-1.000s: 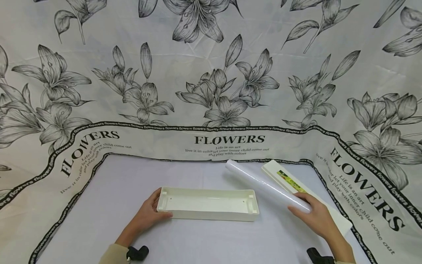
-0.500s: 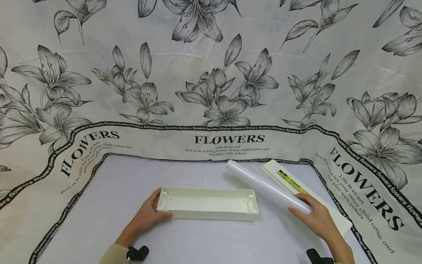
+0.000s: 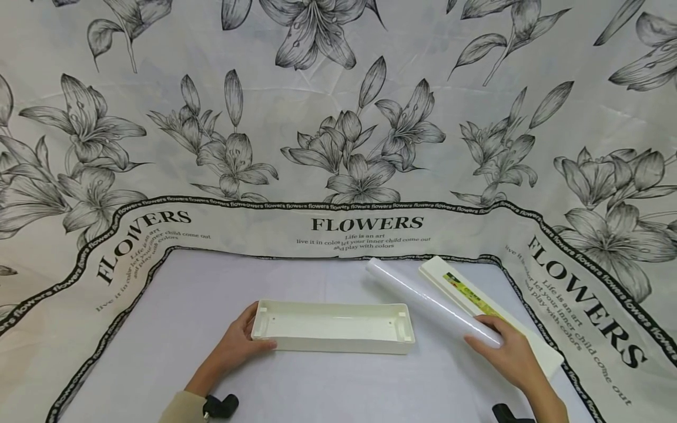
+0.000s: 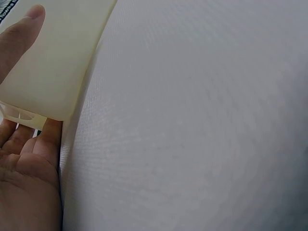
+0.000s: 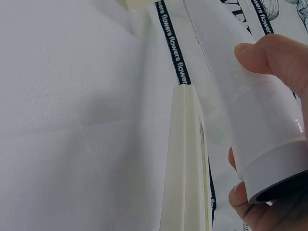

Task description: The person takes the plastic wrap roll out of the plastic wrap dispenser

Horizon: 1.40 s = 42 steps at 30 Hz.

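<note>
My left hand (image 3: 240, 341) grips the left end of a long, open cream plastic box (image 3: 333, 345) on the white cloth. Its thumb lies along the front wall, and in the left wrist view the other fingers (image 4: 48, 137) reach behind the end. With my right hand (image 3: 510, 352) I hold the near end of a roll of clear plastic film (image 3: 428, 299), thumb on one side and fingers round the other. The right wrist view shows the dark hollow core at the end of the film roll (image 5: 260, 110). The roll slants up and left, above the cloth.
A long cream lid (image 3: 545, 352) with a yellow-green label (image 3: 468, 294) lies slanted at the right, partly behind my right hand. A flower-printed cloth (image 3: 338, 147) with a lettered border rises behind the white surface (image 3: 328, 388).
My right hand and the film roll have shifted very slightly down and to the right. The left hand and the box stay where they were.
</note>
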Available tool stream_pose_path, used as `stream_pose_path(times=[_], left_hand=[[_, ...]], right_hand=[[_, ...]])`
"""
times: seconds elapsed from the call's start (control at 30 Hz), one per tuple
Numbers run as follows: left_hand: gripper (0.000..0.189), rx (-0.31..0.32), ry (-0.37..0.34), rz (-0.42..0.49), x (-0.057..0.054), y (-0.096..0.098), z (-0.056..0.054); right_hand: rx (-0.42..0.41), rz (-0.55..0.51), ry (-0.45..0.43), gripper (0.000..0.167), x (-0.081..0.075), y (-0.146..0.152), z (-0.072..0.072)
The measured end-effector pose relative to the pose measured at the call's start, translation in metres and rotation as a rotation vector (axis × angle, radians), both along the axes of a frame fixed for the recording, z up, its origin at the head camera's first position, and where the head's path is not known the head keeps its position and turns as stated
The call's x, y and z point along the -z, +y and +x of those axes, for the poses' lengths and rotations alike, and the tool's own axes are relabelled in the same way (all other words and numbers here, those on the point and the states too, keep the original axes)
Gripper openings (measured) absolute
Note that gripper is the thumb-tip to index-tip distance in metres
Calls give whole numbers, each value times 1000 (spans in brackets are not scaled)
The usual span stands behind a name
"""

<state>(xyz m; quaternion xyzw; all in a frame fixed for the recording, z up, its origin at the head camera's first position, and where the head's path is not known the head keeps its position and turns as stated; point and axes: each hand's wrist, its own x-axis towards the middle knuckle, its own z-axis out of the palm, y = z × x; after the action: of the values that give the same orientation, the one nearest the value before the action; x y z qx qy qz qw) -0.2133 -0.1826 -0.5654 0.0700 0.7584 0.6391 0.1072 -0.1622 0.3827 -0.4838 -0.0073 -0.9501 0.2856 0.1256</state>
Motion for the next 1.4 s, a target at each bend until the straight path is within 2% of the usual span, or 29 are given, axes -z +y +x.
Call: stream_pose_path(times=[0.53, 1.03, 1.4], left_hand=[[115, -1, -6, 4, -2, 1, -1], [116, 1, -8, 11, -2, 1, 1], [116, 8, 13, 0, 0, 0, 0]], right_hand=[[42, -14, -64, 62, 3, 3, 5], [95, -44, -167, 74, 12, 8, 12], [114, -41, -97, 68, 17, 11, 17]])
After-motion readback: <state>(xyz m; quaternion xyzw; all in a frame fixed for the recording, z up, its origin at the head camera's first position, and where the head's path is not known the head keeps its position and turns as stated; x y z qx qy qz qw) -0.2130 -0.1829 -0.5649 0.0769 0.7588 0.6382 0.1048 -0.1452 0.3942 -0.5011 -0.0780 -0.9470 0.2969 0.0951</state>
